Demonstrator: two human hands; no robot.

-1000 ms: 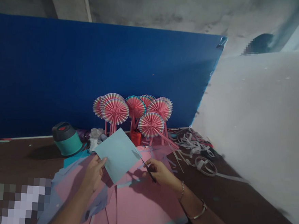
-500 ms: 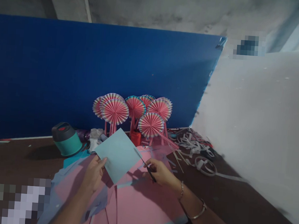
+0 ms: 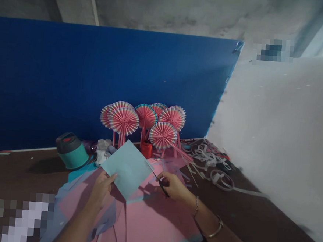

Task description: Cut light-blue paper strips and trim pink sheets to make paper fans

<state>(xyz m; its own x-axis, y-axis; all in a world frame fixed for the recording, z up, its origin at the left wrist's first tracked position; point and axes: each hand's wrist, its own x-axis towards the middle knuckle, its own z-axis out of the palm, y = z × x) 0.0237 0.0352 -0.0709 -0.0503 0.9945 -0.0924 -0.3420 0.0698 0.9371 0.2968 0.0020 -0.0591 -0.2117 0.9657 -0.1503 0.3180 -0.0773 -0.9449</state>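
Note:
My left hand (image 3: 101,188) pinches the lower left edge of a light blue paper square (image 3: 126,166), held up tilted like a diamond above the table. My right hand (image 3: 173,186) is closed on a pair of dark scissors (image 3: 157,179), whose blades reach the paper's right edge. Under both hands lie pink paper sheets (image 3: 149,219) with blue borders.
Several pink pleated paper fans on sticks (image 3: 145,121) stand against a blue board (image 3: 97,83). A green jar with a dark lid (image 3: 71,150) sits at the left. White paper strips and rings (image 3: 213,165) litter the brown table by a white board (image 3: 281,144).
The blue paper has tilted slightly and shifted a little down in my left hand. The scissors stay at its right edge.

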